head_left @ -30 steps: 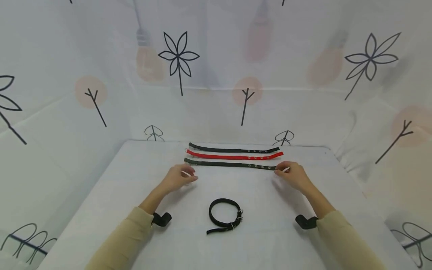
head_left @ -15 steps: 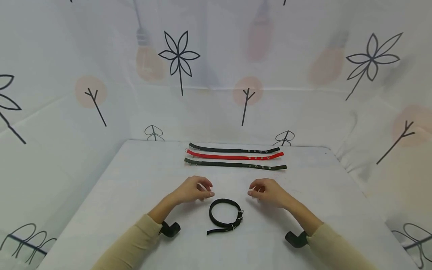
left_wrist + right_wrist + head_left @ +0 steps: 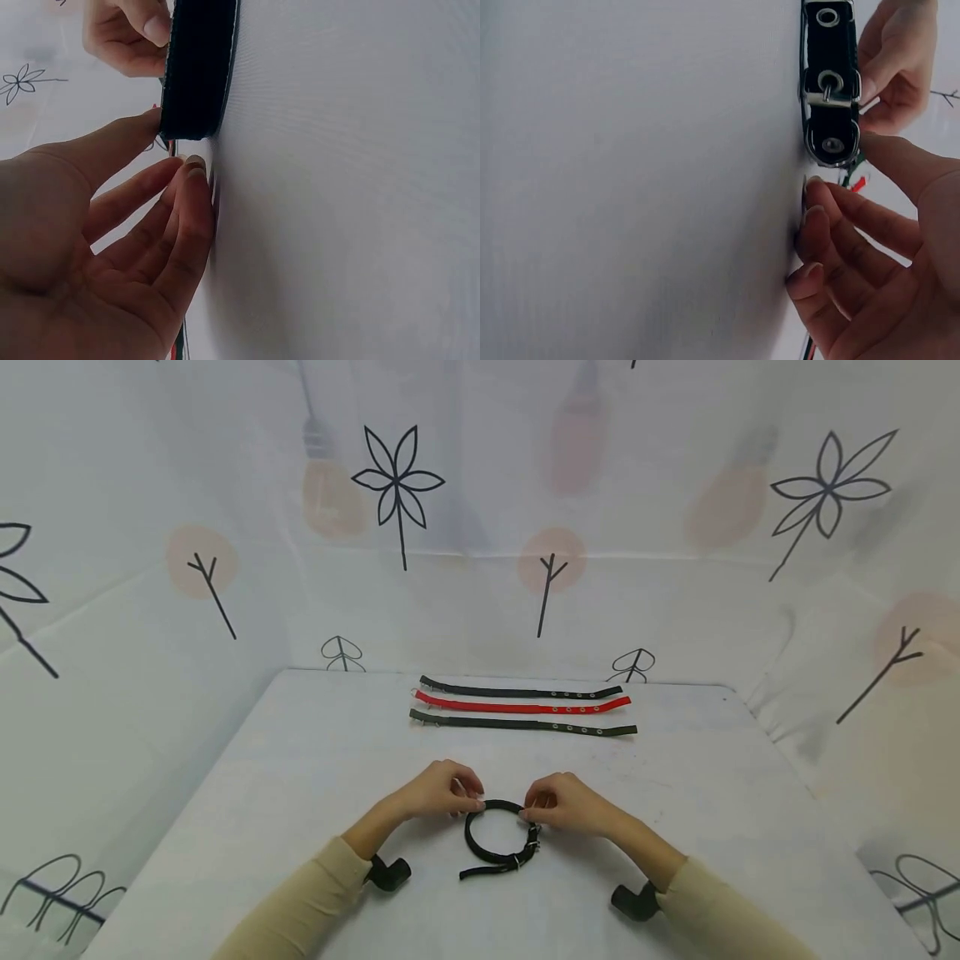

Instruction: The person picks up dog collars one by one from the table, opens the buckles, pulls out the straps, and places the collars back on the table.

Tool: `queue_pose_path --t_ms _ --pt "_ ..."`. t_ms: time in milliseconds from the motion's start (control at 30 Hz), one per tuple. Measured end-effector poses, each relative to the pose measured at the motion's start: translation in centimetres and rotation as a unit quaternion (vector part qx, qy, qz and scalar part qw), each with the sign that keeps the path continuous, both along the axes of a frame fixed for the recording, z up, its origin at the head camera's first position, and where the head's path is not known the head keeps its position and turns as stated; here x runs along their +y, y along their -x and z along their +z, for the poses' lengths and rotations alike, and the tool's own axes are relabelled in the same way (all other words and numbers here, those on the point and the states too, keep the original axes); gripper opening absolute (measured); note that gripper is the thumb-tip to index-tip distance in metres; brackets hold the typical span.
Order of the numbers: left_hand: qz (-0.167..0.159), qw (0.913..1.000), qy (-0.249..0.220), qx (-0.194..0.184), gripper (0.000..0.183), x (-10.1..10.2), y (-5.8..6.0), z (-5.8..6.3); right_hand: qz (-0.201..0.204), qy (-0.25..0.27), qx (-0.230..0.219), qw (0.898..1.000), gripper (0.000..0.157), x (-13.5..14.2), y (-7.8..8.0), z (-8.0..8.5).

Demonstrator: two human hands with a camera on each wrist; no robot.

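Note:
A black buckled collar (image 3: 474,843) lies as a loop on the white table, its free end pointing left. In the right wrist view, the metal buckle (image 3: 829,96) has its prong through an eyelet. My left hand (image 3: 442,792) is at the loop's far left side, thumb at the upper edge and fingers loosely bent outside it. My right hand (image 3: 573,804) is at the far right side near the buckle, thumb at the edge. Both wrist views show a small gap between the other fingertips and the strap.
Behind the hands lie three straightened collars in parallel: a dark one (image 3: 510,694) farthest back, a red one (image 3: 510,707), and a dark green one (image 3: 510,723). The white table (image 3: 315,735) meets a patterned cloth backdrop (image 3: 465,610). Dark wrist devices (image 3: 390,874) show at both sleeves.
My right hand has left the dark green collar's end. Both hands have come inward and nearer to the looped black collar, reaching its far sides. The collars themselves look unmoved over the last half second.

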State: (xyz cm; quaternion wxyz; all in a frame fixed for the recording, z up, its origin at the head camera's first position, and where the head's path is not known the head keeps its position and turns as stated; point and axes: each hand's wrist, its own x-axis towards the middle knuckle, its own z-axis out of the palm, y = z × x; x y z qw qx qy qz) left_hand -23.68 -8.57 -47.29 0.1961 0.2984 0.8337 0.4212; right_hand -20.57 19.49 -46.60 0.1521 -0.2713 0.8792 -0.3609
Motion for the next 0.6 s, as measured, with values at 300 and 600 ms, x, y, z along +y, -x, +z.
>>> queue_pose_path --t_ms 300,600 --pt "-0.004 0.9999 0.01 0.012 0.015 0.1 -0.2 0.1 -0.009 0.002 -0.009 1.0 0.007 -0.7 0.1 -0.2" --pt "0.002 0.999 -0.044 -0.003 0.022 0.0 -0.1 0.1 -0.02 0.021 -0.044 0.999 0.006 0.1 0.8 0.8"
